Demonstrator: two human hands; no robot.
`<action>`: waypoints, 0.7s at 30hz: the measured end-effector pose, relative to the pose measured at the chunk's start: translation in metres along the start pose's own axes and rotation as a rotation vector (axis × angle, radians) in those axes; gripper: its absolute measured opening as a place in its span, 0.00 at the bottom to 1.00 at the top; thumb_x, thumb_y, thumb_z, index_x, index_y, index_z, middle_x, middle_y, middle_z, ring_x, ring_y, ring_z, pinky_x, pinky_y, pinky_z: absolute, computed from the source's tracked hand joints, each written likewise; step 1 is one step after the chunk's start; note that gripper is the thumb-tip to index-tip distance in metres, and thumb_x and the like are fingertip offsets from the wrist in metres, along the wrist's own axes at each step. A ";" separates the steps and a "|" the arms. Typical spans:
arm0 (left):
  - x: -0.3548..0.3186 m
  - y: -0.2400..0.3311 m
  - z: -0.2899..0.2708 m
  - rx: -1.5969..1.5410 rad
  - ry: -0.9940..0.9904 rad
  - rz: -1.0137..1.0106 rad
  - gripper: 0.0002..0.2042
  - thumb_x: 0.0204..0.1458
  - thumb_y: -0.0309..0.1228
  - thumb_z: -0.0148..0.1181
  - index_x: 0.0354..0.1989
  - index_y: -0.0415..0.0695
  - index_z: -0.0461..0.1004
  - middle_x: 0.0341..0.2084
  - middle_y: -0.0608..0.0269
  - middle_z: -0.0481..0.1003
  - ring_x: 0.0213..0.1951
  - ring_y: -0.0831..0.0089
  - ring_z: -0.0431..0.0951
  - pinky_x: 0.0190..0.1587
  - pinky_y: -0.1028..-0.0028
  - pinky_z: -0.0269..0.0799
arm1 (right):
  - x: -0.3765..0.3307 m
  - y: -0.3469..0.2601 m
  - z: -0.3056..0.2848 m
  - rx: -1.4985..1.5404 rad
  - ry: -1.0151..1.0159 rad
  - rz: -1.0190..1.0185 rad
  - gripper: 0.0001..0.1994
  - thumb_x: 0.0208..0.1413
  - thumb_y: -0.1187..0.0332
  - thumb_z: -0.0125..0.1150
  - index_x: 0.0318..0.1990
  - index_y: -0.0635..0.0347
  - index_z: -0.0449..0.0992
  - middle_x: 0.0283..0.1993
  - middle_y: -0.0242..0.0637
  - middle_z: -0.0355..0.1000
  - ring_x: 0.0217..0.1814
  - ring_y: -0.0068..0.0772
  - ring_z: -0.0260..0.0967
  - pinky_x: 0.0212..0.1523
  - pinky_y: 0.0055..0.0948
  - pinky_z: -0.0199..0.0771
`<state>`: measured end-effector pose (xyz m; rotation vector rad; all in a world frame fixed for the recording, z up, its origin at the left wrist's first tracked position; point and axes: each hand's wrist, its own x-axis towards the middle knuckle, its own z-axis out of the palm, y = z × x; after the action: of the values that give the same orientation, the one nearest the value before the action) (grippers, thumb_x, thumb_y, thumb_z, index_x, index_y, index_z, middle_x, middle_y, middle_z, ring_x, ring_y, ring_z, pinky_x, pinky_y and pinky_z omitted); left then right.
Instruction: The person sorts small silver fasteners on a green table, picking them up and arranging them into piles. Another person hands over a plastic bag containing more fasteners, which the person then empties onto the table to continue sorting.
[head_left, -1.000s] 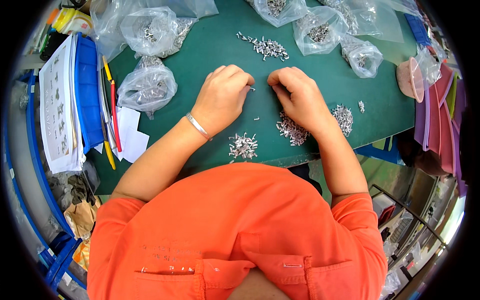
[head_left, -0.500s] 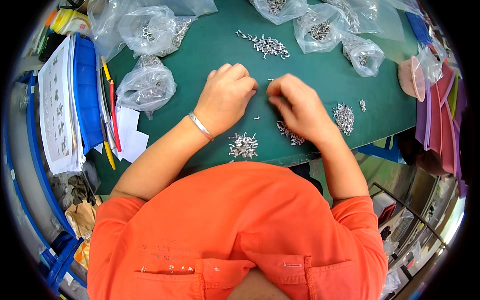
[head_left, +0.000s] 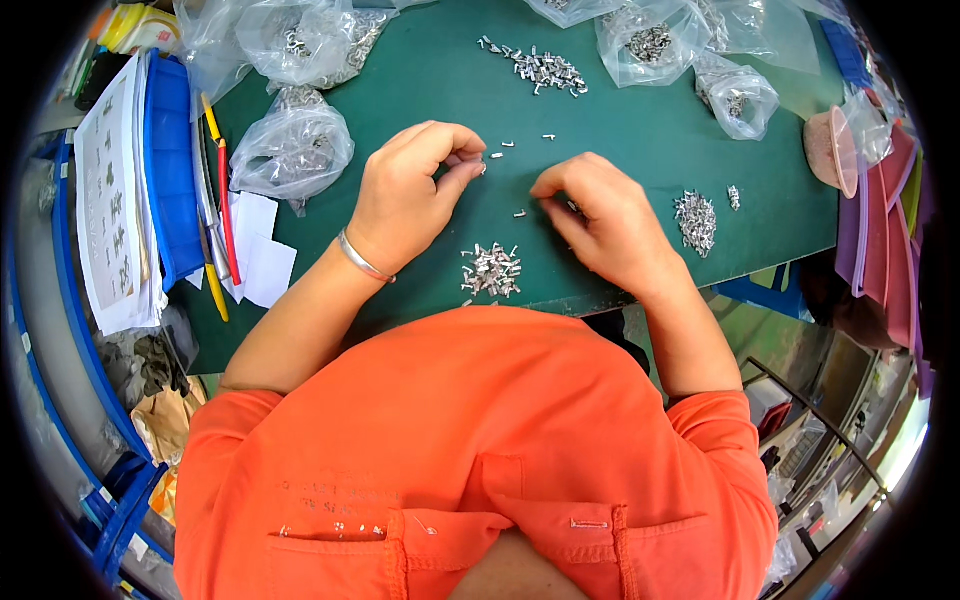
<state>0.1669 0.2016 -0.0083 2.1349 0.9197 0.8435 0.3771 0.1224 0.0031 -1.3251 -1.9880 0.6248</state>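
A small silver metal piece (head_left: 481,160) is pinched by the left hand (head_left: 410,195) fingers for close handling; whether anything is gripped by the curled right hand (head_left: 600,220) fingers cannot be told.

Whatever the right hand (head_left: 600,225) pinches is hidden beneath its curled fingers (head_left: 556,188), perhaps a metal piece.

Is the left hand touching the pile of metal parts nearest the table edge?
Apart. The head view shows the left hand raised over the mat, with bare green mat plainly between it and the pile by the table edge.
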 end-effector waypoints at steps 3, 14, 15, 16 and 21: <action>-0.007 0.002 0.003 -0.071 0.026 -0.031 0.12 0.46 0.17 0.67 0.39 0.38 0.76 0.31 0.60 0.80 0.33 0.73 0.81 0.38 0.76 0.76 | -0.001 0.000 0.013 -0.069 -0.081 -0.095 0.10 0.46 0.80 0.59 0.36 0.58 0.71 0.32 0.37 0.69 0.37 0.45 0.69 0.38 0.43 0.68; -0.035 0.008 -0.007 -0.015 -0.250 0.235 0.07 0.42 0.20 0.68 0.30 0.43 0.77 0.29 0.64 0.77 0.32 0.63 0.76 0.38 0.67 0.69 | 0.004 -0.007 0.005 0.031 0.026 0.013 0.06 0.46 0.81 0.58 0.32 0.62 0.71 0.31 0.43 0.70 0.36 0.52 0.70 0.37 0.44 0.72; -0.034 0.009 -0.007 -0.024 -0.258 0.242 0.07 0.42 0.20 0.68 0.30 0.43 0.77 0.29 0.64 0.77 0.32 0.62 0.76 0.38 0.67 0.69 | 0.012 0.000 0.001 -0.016 0.076 0.029 0.07 0.46 0.82 0.58 0.33 0.62 0.71 0.31 0.44 0.70 0.35 0.52 0.69 0.37 0.43 0.71; -0.033 0.010 -0.007 -0.033 -0.266 0.249 0.07 0.42 0.20 0.68 0.30 0.43 0.78 0.30 0.64 0.77 0.33 0.62 0.76 0.38 0.67 0.70 | 0.021 0.005 0.001 -0.080 0.095 -0.003 0.07 0.46 0.82 0.58 0.33 0.61 0.71 0.31 0.42 0.70 0.37 0.51 0.69 0.37 0.44 0.70; -0.017 0.009 -0.007 0.001 -0.149 0.223 0.07 0.43 0.18 0.66 0.31 0.41 0.78 0.30 0.61 0.77 0.33 0.61 0.76 0.38 0.67 0.71 | 0.041 0.025 0.016 -0.220 0.046 -0.143 0.08 0.46 0.81 0.59 0.33 0.60 0.70 0.31 0.40 0.68 0.38 0.49 0.68 0.37 0.43 0.70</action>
<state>0.1554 0.1853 -0.0029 2.2963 0.6146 0.7777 0.3696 0.1687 -0.0140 -1.2953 -2.1382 0.3130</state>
